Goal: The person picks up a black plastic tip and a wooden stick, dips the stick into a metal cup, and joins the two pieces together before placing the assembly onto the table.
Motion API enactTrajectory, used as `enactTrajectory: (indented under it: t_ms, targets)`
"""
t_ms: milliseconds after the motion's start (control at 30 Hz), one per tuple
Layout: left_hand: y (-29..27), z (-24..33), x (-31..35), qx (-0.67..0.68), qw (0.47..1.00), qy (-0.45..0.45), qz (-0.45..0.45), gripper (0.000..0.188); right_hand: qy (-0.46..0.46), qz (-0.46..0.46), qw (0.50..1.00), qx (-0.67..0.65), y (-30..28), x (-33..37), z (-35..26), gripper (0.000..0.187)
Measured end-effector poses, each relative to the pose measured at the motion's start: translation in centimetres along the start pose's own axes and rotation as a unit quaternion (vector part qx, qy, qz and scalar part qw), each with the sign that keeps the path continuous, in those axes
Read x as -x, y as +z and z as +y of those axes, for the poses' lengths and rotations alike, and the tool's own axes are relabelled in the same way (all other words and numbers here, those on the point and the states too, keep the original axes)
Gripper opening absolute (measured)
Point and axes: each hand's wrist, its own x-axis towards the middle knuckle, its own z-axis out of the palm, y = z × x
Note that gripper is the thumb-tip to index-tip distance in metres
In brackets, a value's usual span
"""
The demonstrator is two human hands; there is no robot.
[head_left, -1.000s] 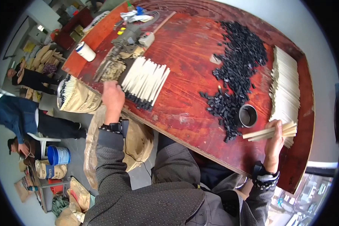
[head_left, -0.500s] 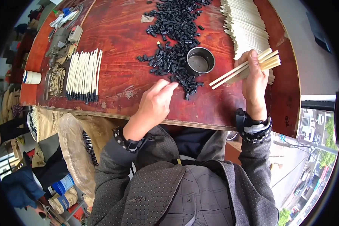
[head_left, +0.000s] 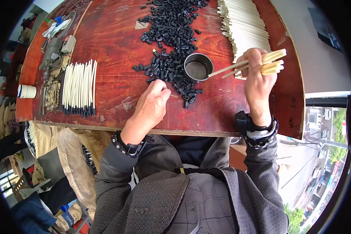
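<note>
My right hand (head_left: 258, 84) grips a small bundle of cream sticks (head_left: 273, 57), held slanting above the table. Two of them stick out further to the left; one tip overlaps the right rim of a round dark metal cup (head_left: 199, 59). Whether it touches the rim I cannot tell. My left hand (head_left: 149, 104) is closed, thumb against curled fingers, at the near left edge of a long heap of small black plastic caps (head_left: 168, 33). Anything inside those fingers is hidden.
Cream sticks with black ends (head_left: 79, 86) lie in a row at left. Many plain sticks (head_left: 246, 29) are stacked at the far right. Along the left edge are a grey tool (head_left: 52, 52), a white box (head_left: 68, 44) and a white roll (head_left: 27, 91). A plastic-lined sack (head_left: 72, 152) stands below the table's front edge.
The right hand has tilted the bundle, bringing the long stick's tip up to the cup's rim. My left hand has curled inward near the caps. The whole view has shifted slightly.
</note>
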Motion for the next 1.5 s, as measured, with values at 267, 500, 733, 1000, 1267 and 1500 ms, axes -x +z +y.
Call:
enactTrajectory:
  t_ms: [267,500,733,1000,1267,1500]
  targets:
    - [-0.2,1.7,-1.2,-0.036,0.996,-0.079,-0.018,0.010,-0.164,-0.053,0.957,0.233,3.2,-0.4,1.1,0.029]
    - [-0.8,1.8,-0.9,-0.042,0.994,-0.097,-0.037,0.015,-0.163,-0.049,0.964,0.204,2.9,-0.1,1.8,0.025]
    - [-1.7,2.1,-0.7,0.024,0.990,-0.138,-0.014,0.021,0.011,0.001,1.000,-0.015,1.7,1.1,0.4,0.031]
    - [-1.2,3.3,-1.4,0.644,0.704,-0.279,0.103,0.012,0.108,0.021,0.973,-0.202,0.5,1.7,-0.6,0.039]
    - [-0.2,5.5,-1.4,0.711,0.650,-0.251,0.096,0.012,0.153,-0.024,0.958,-0.242,0.8,2.5,-1.1,0.038]
    - [0.2,6.7,-1.7,0.756,0.594,-0.255,0.098,0.010,0.167,-0.007,0.954,-0.247,1.4,2.7,-1.8,0.037]
